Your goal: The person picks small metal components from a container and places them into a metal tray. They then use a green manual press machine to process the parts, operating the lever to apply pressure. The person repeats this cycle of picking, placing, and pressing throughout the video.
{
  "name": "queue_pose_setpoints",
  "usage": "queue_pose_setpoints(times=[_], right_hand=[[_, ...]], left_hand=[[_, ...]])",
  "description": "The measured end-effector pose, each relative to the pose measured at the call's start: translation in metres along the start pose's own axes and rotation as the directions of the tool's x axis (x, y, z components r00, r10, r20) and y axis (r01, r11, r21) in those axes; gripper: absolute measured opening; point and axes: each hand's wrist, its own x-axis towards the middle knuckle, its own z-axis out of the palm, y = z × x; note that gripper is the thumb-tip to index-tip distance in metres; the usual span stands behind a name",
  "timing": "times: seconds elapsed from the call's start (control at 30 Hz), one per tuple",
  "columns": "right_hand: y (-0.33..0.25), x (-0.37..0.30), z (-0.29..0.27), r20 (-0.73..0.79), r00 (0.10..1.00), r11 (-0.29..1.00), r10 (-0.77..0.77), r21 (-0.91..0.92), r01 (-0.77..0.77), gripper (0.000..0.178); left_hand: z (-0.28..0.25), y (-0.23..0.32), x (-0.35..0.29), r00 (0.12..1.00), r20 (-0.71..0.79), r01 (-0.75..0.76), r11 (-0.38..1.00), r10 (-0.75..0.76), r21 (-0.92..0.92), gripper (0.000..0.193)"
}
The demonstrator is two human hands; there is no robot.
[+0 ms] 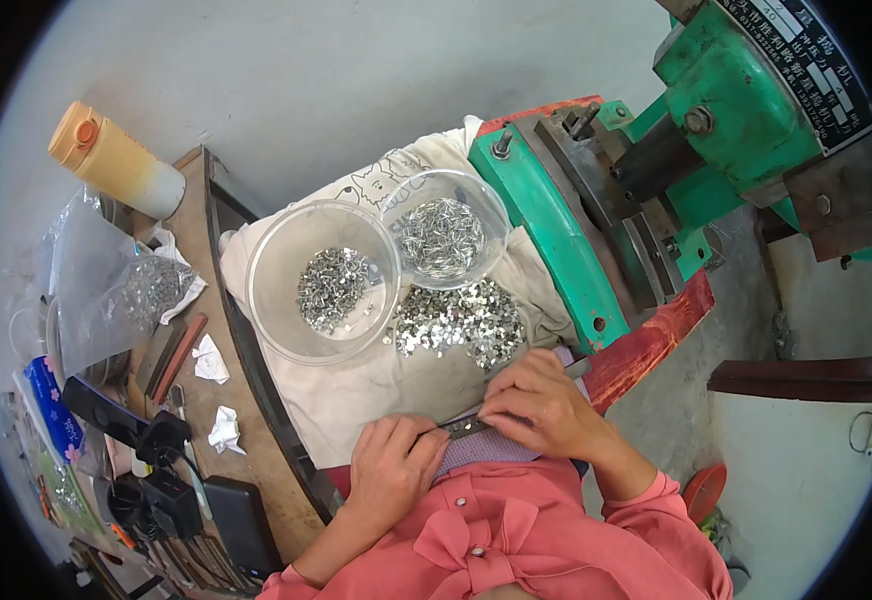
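Observation:
A narrow dark metal bar [469, 425] lies low over my lap, running between my two hands. My left hand [393, 462] is closed on its left end, thumb and fingers together. Over the other end my right hand [536, 408] is bent in a pinch; whether a tiny part sits in its fingertips is too small to tell. Just beyond my hands a heap of small shiny metal pieces [471, 318] rests on the pale cloth [331, 400]. Behind the heap stand a clear tub [264, 320] with small metal parts and a clear tub [496, 225] with thin, pin-like metal pieces.
A green press machine [556, 240] stands at the right on a red board [671, 325]. On the wooden table [276, 470] at the left are a yellow-and-white bottle [116, 160], a plastic bag [96, 290], crumpled tissues [224, 430] and a black power bank-like box [241, 520].

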Motion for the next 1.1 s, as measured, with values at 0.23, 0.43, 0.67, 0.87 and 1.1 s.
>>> queue_pose_setpoints(times=[0.23, 0.43, 0.67, 0.87, 1.1], right_hand=[[-0.007, -0.007, 0.002, 0.009, 0.998, 0.99, -0.055, -0.132, 0.056, 0.015], [-0.005, -0.007, 0.0, 0.006, 0.999, 0.99, -0.052, -0.131, 0.052, 0.017], [-0.005, 0.004, -0.003, -0.035, 0.998, 0.992, -0.05, -0.118, 0.045, 0.014], [-0.009, 0.0, 0.007, -0.023, 0.998, 0.997, -0.051, -0.064, 0.05, 0.014], [-0.009, 0.0, 0.008, -0.017, 0.998, 0.996, -0.054, -0.075, 0.053, 0.014]], left_hand=[[0.003, -0.001, 0.003, 1.0, 0.0, -0.022, 1.0, 0.022, -0.01, 0.022], [0.003, -0.002, 0.003, 1.0, -0.015, 0.019, 0.996, -0.02, -0.087, 0.021], [0.004, -0.007, 0.002, 0.999, -0.036, 0.027, 0.994, -0.031, -0.103, 0.021], [0.005, -0.004, -0.001, 0.998, -0.053, 0.02, 0.994, -0.026, -0.111, 0.024], [0.005, -0.004, -0.006, 0.994, -0.073, 0.076, 0.988, -0.086, -0.132, 0.027]])
